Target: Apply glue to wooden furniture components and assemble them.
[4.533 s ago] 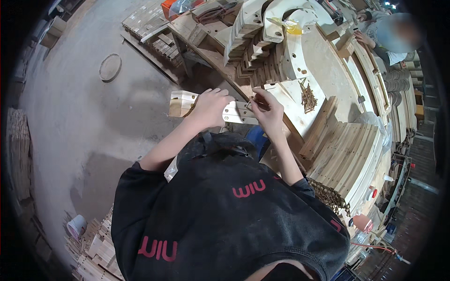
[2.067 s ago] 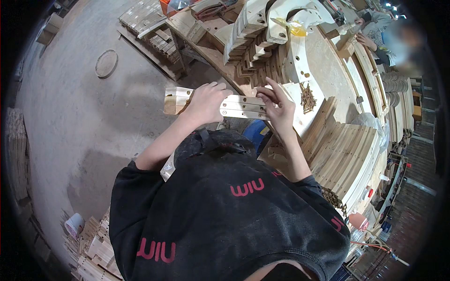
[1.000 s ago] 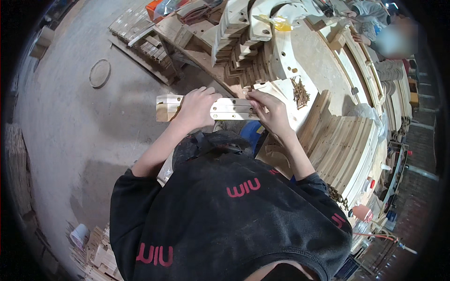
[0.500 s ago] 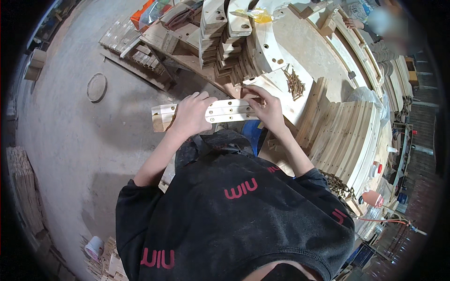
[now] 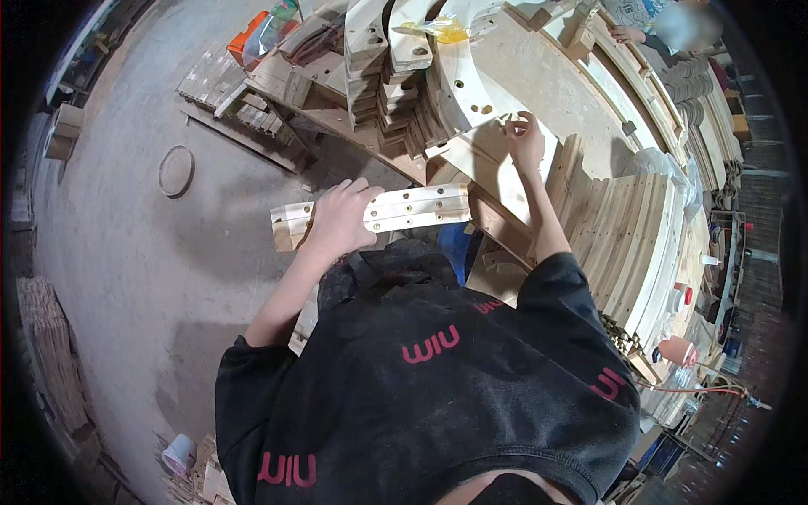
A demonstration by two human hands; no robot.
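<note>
My left hand (image 5: 338, 217) is wrapped around several pale wooden strips (image 5: 421, 207) held side by side. Dark round holes, some with brass-coloured rims, run along the strips. My right hand (image 5: 525, 143) is away from the strips, over a pale board (image 5: 484, 156) on the bench. Its fingers are curled together in a pinch, and whatever is between them is too small to make out. The loose screws on that board are mostly hidden by the hand and its shadow.
Curved wooden pieces (image 5: 412, 55) with holes stand stacked at the bench's far side, a yellow plastic bag (image 5: 450, 30) on top. A row of wooden slats (image 5: 619, 236) lies to the right. A co-worker's hand (image 5: 627, 34) shows at far right. A round ring (image 5: 176, 172) lies on the floor.
My right hand has let go of the strips' right end and moved right and away, over the screws. My left hand still holds the strips.
</note>
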